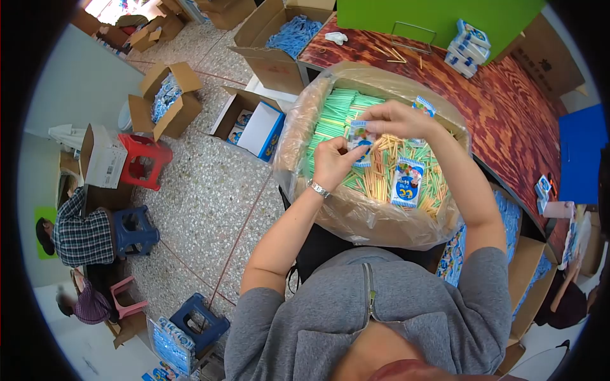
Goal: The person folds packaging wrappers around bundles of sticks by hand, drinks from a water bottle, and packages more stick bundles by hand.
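Both hands are at a small blue-and-white printed packet (360,151) above a big plastic-lined box (295,143). My left hand (333,166), with a metal watch on its wrist, pinches the packet's lower left side. My right hand (399,119) grips its upper right edge, the fingers bent over it. Beneath them the box is full of thin sticks (337,105) in green, yellow and orange. Another printed packet (407,182) lies on the sticks at the right, and a further packet (423,105) shows behind my right wrist.
A red-brown patterned table (508,120) borders the box, with stacked packets (469,47) and a few loose sticks (391,55). Cartons (273,63) stand on the speckled floor to the left. Stools (143,162) and two seated people (86,235) are farther left.
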Demonstrator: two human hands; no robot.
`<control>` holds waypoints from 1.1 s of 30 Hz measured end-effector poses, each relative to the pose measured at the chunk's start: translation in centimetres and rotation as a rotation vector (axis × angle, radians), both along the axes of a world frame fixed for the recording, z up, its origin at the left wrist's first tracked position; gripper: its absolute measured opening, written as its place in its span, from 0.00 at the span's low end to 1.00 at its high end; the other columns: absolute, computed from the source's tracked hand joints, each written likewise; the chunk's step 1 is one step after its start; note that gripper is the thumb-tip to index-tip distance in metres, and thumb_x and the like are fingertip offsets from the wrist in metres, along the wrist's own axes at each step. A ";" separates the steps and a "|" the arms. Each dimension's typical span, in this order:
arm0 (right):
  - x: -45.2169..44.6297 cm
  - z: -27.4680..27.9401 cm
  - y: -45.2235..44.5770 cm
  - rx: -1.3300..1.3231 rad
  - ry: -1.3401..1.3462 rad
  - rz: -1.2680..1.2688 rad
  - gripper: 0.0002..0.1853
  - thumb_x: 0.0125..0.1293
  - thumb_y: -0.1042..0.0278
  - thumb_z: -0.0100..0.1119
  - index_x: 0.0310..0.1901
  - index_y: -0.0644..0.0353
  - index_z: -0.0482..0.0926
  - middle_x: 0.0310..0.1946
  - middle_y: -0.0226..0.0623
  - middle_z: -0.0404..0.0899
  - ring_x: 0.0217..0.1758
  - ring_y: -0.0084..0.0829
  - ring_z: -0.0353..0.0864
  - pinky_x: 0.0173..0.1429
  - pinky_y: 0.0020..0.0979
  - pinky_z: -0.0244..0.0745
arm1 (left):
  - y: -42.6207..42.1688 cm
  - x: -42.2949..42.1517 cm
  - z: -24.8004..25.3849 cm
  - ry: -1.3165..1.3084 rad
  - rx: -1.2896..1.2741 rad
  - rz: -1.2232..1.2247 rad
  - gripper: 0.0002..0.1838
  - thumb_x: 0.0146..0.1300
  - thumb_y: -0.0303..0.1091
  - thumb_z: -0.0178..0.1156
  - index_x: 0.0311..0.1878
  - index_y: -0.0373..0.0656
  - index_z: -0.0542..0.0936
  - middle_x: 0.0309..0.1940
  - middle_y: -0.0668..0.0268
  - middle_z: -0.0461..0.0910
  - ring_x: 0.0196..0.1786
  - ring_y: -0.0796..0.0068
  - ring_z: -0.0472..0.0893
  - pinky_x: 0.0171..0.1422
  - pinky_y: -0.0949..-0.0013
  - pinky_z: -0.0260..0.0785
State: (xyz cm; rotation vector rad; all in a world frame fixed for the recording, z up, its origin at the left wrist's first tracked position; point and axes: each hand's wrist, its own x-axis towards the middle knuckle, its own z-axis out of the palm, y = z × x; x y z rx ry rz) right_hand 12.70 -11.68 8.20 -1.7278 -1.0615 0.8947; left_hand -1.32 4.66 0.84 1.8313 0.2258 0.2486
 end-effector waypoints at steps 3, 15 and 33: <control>3.2 -1.9 4.1 -0.078 -0.260 -0.161 0.17 0.69 0.58 0.57 0.48 0.65 0.80 0.37 0.42 0.82 0.40 0.32 0.84 0.44 0.34 0.79 | 0.9 -0.4 -0.5 -0.080 0.010 0.083 0.20 0.51 0.39 0.74 0.19 0.35 0.77 0.14 0.62 0.77 0.18 0.82 0.71 0.24 0.70 0.65; 4.9 -7.2 11.7 -0.690 -1.203 -0.071 0.12 0.63 0.69 0.51 0.40 0.64 0.83 0.46 0.49 0.80 0.51 0.47 0.81 0.52 0.43 0.78 | 2.5 -1.8 -1.0 -0.123 0.006 0.134 0.12 0.57 0.31 0.72 0.27 0.36 0.77 0.24 0.66 0.82 0.24 0.84 0.80 0.25 0.78 0.73; -3.2 8.6 0.7 -0.287 -0.879 0.069 0.14 0.72 0.58 0.51 0.38 0.63 0.70 0.25 0.49 0.80 0.32 0.52 0.81 0.36 0.49 0.71 | 1.2 -1.0 1.2 -0.292 0.249 0.221 0.11 0.49 0.30 0.74 0.28 0.37 0.80 0.23 0.60 0.78 0.23 0.66 0.78 0.28 0.66 0.68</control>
